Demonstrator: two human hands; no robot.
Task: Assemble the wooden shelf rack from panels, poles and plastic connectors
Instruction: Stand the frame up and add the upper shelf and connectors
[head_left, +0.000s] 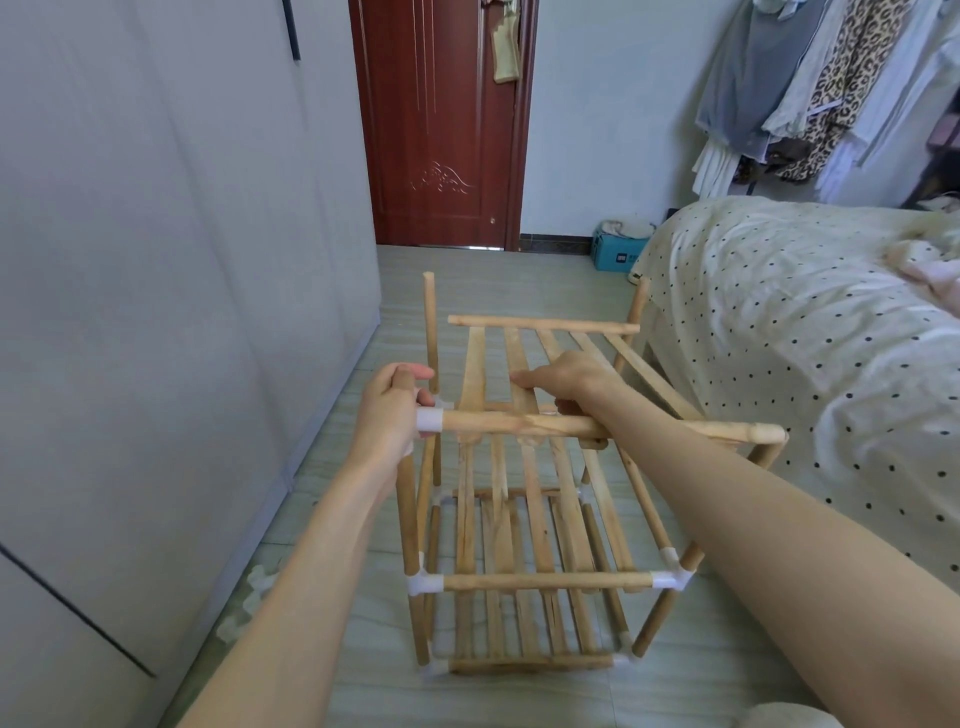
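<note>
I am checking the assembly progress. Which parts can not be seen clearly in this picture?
Head view:
- Near-left top connector: the left hand covers most of it.
- Top panel, middle slats: under the right hand.
- White pieces on the floor: blurred, unidentifiable.

Your shelf rack is bare, unvarnished wood — matt, pale tan, with darker grain streaks on the slats — and its connectors are milky, slightly translucent plastic with a smooth face. It stands on a floor of pale, smooth tile with a faint sheen, beside a bed under soft, matt dotted cloth, and the door behind is glossy red-brown wood.
</note>
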